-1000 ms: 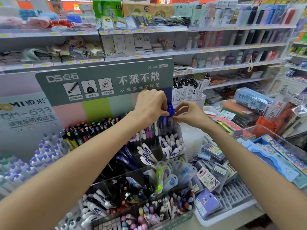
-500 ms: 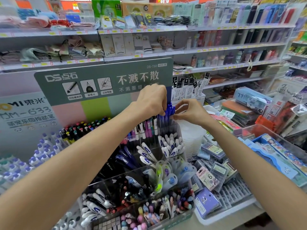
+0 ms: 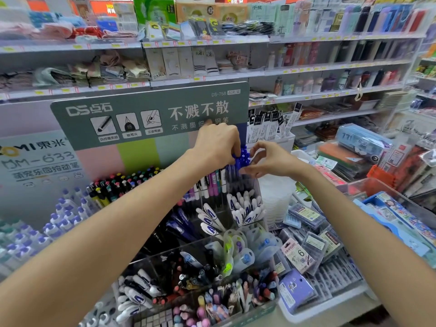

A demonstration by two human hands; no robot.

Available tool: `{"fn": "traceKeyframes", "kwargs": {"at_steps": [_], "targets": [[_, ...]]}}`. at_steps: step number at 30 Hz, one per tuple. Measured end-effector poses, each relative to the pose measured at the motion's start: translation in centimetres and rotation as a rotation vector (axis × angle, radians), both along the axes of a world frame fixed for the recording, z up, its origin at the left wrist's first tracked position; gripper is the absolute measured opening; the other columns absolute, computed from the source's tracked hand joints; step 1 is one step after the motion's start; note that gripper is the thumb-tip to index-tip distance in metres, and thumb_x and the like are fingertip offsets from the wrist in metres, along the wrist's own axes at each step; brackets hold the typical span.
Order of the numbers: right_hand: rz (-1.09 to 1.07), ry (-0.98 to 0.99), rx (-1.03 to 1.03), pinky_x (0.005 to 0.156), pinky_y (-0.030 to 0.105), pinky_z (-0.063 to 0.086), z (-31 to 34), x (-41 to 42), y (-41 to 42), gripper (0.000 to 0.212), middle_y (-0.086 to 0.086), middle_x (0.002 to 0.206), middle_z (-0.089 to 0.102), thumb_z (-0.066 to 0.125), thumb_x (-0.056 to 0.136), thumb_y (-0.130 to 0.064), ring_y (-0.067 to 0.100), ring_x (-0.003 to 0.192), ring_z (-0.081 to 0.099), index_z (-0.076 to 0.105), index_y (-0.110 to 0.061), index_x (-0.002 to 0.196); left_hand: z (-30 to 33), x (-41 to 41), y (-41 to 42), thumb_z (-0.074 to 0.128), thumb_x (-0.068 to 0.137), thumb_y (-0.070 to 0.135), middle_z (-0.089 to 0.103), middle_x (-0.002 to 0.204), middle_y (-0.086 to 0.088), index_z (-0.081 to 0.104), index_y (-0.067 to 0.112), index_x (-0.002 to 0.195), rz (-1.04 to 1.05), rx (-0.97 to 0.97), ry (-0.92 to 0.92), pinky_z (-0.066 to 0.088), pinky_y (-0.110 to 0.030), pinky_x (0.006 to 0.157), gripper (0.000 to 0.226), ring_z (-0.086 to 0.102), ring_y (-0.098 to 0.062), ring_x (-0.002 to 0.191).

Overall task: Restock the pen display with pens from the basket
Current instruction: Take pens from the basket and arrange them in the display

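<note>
A clear tiered pen display [image 3: 254, 190] stands in front of me, its compartments full of pens. At its top right corner a bunch of blue pens [image 3: 243, 159] stands upright in the back compartment. My left hand [image 3: 217, 147] grips the bunch from the left, fingers curled over the caps. My right hand [image 3: 269, 159] hovers just to the right of the caps with fingers spread and loosely bent, fingertips near the pens, holding nothing. No basket shows in the head view.
A green sign board [image 3: 151, 114] rises behind the display. White-capped pens [image 3: 245, 208] fill the compartment below the blue ones. Boxed refills in a white tray [image 3: 330, 303] lie to the right, a stack of clear cups [image 3: 276, 197] beside the display, store shelves behind.
My right hand has let go of the blue pen caps and opened its fingers, drawing slightly right. My left hand stays closed on the bunch.
</note>
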State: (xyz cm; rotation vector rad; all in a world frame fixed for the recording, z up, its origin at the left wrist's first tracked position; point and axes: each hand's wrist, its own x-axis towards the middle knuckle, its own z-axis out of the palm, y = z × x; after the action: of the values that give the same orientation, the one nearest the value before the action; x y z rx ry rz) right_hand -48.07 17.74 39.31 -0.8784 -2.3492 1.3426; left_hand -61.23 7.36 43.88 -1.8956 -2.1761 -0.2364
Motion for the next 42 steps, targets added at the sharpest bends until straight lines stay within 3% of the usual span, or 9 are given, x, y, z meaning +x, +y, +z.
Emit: {"fn": "traceKeyframes", "kwargs": {"at_steps": [6, 12, 19, 22, 26, 32, 42], "targets": [[-0.020, 0.040, 0.012, 0.055, 0.020, 0.052, -0.4, 0.1, 0.5, 0.038, 0.010, 0.083, 0.068, 0.082, 0.071, -0.015, 0.012, 0.059, 0.064, 0.050, -0.013, 0.091, -0.4, -0.3, 0.5, 0.079, 0.069, 0.046, 0.070, 0.089, 0.009, 0.075, 0.027, 0.090, -0.001, -0.006, -0.025, 0.032, -0.028, 0.074, 0.028, 0.061, -0.016, 0.083], [0.046, 0.054, -0.049, 0.064, 0.020, 0.053, -0.5, 0.8, 1.2, 0.058, 0.007, 0.092, 0.062, 0.078, 0.074, -0.012, 0.013, 0.067, 0.067, 0.051, -0.017, 0.124, -0.6, -0.5, 1.0, 0.079, 0.071, 0.043, 0.072, 0.088, 0.007, 0.074, 0.025, 0.087, 0.017, -0.001, -0.032, 0.038, -0.027, 0.067, 0.024, 0.065, -0.016, 0.083], [0.001, 0.061, -0.017, 0.062, 0.022, 0.057, -0.2, -0.6, 2.0, 0.040, 0.007, 0.075, 0.066, 0.078, 0.075, -0.012, 0.011, 0.058, 0.067, 0.057, -0.007, 0.108, -0.5, -0.3, 1.3, 0.077, 0.071, 0.049, 0.072, 0.091, 0.005, 0.071, 0.023, 0.090, 0.030, 0.014, 0.049, 0.031, -0.027, 0.072, 0.032, 0.063, -0.019, 0.086], [0.043, 0.031, -0.043, 0.063, 0.022, 0.056, 0.0, -0.6, 2.3, 0.039, 0.005, 0.072, 0.066, 0.077, 0.074, -0.007, 0.015, 0.064, 0.068, 0.055, -0.009, 0.106, -0.6, -0.3, 1.5, 0.075, 0.072, 0.051, 0.071, 0.094, 0.004, 0.069, 0.023, 0.093, 0.019, 0.020, 0.089, 0.033, -0.029, 0.074, 0.036, 0.063, -0.019, 0.087], [0.065, 0.021, -0.116, 0.075, 0.025, 0.058, -0.2, 0.1, 2.5, 0.042, 0.006, 0.080, 0.066, 0.076, 0.075, -0.003, 0.017, 0.074, 0.068, 0.054, -0.009, 0.110, -0.7, -0.3, 1.9, 0.076, 0.074, 0.047, 0.071, 0.096, 0.003, 0.069, 0.023, 0.095, -0.011, 0.014, 0.092, 0.039, -0.028, 0.070, 0.033, 0.065, -0.020, 0.089], [0.022, 0.098, -0.114, 0.074, 0.026, 0.058, -1.0, 0.5, 2.5, 0.025, 0.012, 0.087, 0.068, 0.074, 0.077, -0.005, 0.017, 0.073, 0.069, 0.058, -0.007, 0.095, -1.0, -0.4, 2.1, 0.074, 0.075, 0.048, 0.070, 0.097, 0.003, 0.068, 0.022, 0.096, -0.045, 0.028, 0.094, 0.039, -0.028, 0.068, 0.034, 0.064, -0.021, 0.090], [0.077, 0.027, -0.078, 0.079, 0.028, 0.058, -0.5, 1.0, 2.2, 0.025, 0.013, 0.093, 0.071, 0.074, 0.079, -0.010, 0.017, 0.076, 0.069, 0.060, -0.011, 0.100, -0.9, -0.3, 2.2, 0.073, 0.075, 0.051, 0.071, 0.093, 0.004, 0.070, 0.022, 0.095, -0.057, 0.030, 0.050, 0.039, -0.028, 0.065, 0.035, 0.065, -0.019, 0.087]]}}
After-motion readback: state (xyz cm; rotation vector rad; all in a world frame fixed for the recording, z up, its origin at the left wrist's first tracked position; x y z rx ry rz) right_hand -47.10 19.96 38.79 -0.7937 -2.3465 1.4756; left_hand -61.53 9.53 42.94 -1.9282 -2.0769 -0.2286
